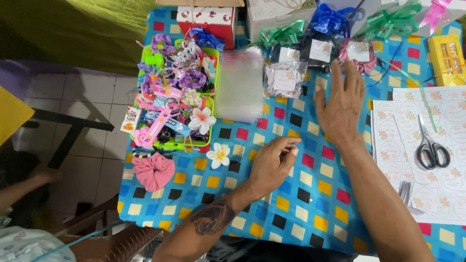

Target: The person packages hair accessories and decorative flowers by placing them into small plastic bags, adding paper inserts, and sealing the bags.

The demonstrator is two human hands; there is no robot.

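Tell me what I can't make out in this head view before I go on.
- Left hand: fingertips curled together; whether they pinch anything is hidden.
- Right hand: its palm covers the tablecloth beneath.
- Green tray: lower items buried under piled hair accessories.
- Sticker sheets: cut off by the right edge.
- Boxes: cropped by the top edge.
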